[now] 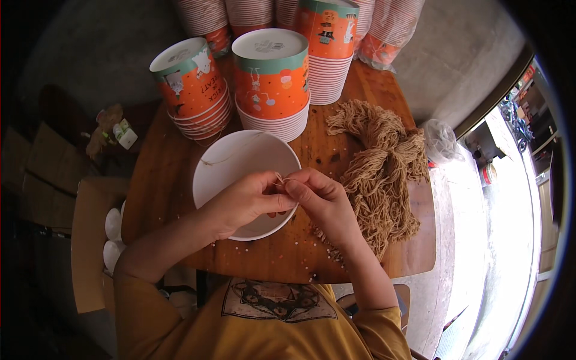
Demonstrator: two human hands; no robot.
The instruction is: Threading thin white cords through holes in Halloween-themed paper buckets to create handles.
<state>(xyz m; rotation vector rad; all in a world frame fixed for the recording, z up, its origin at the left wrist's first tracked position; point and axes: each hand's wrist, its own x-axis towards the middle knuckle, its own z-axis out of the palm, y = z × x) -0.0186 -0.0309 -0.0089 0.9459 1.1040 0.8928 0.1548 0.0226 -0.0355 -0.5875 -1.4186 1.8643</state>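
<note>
A white paper bucket [225, 157] lies with its open mouth facing me at the middle of the wooden table. Over its right rim my left hand [255, 197] and my right hand [316, 193] meet, fingertips nearly touching. Both are closed in a pinch on a thin piece of brown twine [279, 178], which shows as a small loop between the fingers. A strand of the same twine crosses the inside of the bucket near its upper wall. To the right of my right hand lies a big tangled bundle of brown twine cords [384, 174]. The lower fingers of both hands are partly hidden.
Upside-down stacks of orange and green printed paper buckets [271, 84] stand behind, with plastic-wrapped stacks [393, 30] farther back. Small pale bits are scattered on the wooden table [162, 180]. A cardboard box [90, 240] holding white buckets is at left. A clear plastic bag [441, 141] sits right.
</note>
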